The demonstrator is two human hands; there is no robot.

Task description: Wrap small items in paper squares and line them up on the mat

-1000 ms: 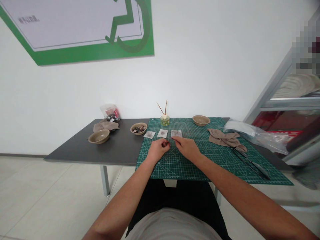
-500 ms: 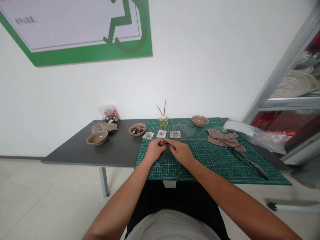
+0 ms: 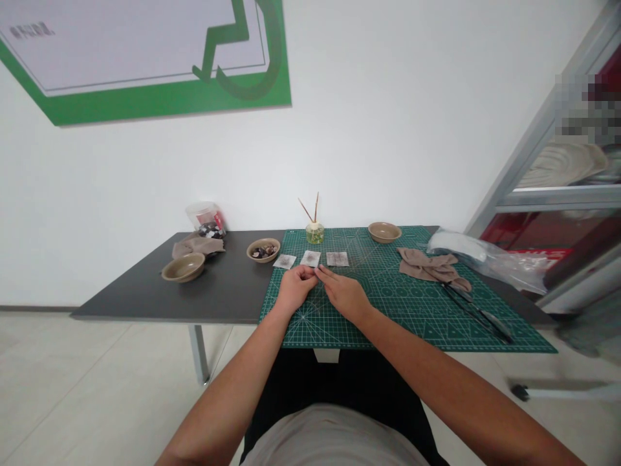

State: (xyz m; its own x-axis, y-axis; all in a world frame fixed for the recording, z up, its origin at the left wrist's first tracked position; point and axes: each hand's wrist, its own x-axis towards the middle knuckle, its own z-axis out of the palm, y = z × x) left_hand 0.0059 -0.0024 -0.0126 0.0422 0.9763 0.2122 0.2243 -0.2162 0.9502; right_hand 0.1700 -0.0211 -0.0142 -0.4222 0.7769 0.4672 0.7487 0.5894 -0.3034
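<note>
My left hand (image 3: 294,288) and my right hand (image 3: 342,292) meet fingertip to fingertip over the green cutting mat (image 3: 402,304), near its left side. Both hands are closed in a pinch on something too small to make out. Just beyond the fingers lie three small white squares (image 3: 311,259) in a row on the mat.
A reed diffuser jar (image 3: 314,232), a tan bowl (image 3: 383,231), beige cloth (image 3: 431,265) and black scissors (image 3: 478,310) lie on the mat. On the dark table (image 3: 145,294) stand a bowl of pebbles (image 3: 263,250), another tan bowl (image 3: 183,266), a tipped jar (image 3: 206,219). Plastic bag (image 3: 490,259) at right.
My hands have come together: the right hand moved left until its fingertips met the left hand's. The view shifted slightly.
</note>
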